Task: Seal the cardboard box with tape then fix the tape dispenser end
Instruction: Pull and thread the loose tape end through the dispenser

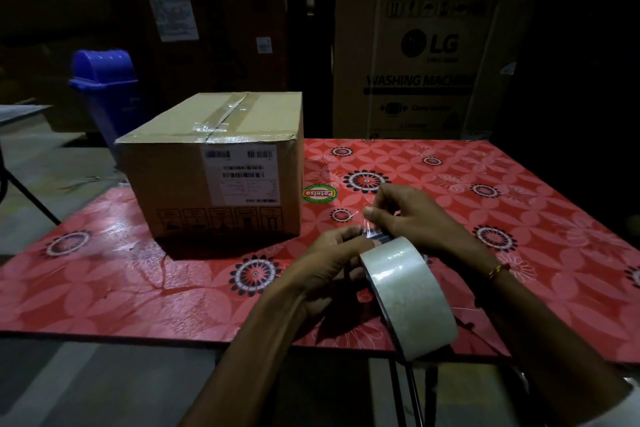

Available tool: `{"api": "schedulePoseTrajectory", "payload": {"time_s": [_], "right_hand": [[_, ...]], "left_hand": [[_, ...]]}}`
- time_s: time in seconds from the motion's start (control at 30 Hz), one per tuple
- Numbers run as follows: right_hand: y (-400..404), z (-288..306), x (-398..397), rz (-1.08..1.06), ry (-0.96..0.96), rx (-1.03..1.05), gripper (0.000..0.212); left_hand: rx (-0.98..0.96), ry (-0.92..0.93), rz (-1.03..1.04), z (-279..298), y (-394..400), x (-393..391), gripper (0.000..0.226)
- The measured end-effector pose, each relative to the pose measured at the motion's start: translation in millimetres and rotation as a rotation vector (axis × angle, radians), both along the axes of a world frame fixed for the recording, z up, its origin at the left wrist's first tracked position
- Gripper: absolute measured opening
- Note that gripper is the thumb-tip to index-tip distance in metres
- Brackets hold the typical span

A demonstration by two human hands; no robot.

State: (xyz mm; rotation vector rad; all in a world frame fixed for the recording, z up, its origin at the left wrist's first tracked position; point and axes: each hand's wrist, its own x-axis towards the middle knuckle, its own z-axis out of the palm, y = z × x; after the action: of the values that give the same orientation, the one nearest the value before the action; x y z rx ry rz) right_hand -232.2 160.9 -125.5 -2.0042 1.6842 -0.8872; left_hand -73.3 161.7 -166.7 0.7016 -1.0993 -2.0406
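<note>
Cardboard box (214, 166), taped shut left of centre, sits before an "LG WASHING MACHINE" carton (429, 62) while the left hand (329, 267) grips the tape roll (408, 295) and the right hand (408, 215) pinches its loose end.

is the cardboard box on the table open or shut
Shut: the cardboard box has its top flaps closed flat, with clear tape along the centre seam.

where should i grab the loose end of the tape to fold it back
Pinch the clear tape end at its free edge from above, thumb and forefinger, as the right hand does. It stands up off the tape roll, which the left hand steadies from the left side.
</note>
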Motion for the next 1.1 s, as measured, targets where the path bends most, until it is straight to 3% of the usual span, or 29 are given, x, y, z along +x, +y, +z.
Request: {"api": "schedulePoseTrajectory", "payload": {"time_s": [0.1, 0.23, 0.53, 0.7, 0.93, 1.1], "right_hand": [[0.2, 0.8, -1.8, -0.002, -0.006, 0.011, 0.023], [1.5, 3.7, -3.4, 0.01, 0.006, 0.036, 0.028], [0.5, 1.2, -4.9, -0.061, 0.066, 0.018, 0.025], [5.6, -3.3, -8.4, -0.058, 0.033, 0.02, 0.024], [7.3, -5.8, -4.4, -0.059, 0.005, -0.001, 0.024], [11.2, -7.3, 0.0, -0.082, -0.017, -0.066, 0.022]], "left_hand": [[-0.004, -0.033, 0.025, 1.6, 0.5, -1.6, 0.009], [-0.031, -0.092, 0.01, 1.3, -2.7, -2.1, 0.024], [-0.013, -0.117, -0.106, 19.0, 3.5, 0.6, 0.008], [-0.046, -0.175, -0.07, 13.8, 0.6, 2.4, 0.06], [-0.083, -0.208, -0.062, 15.1, -0.4, 1.6, 0.012], [-0.116, -0.278, -0.078, 16.7, -4.9, 3.5, 0.013]]}}
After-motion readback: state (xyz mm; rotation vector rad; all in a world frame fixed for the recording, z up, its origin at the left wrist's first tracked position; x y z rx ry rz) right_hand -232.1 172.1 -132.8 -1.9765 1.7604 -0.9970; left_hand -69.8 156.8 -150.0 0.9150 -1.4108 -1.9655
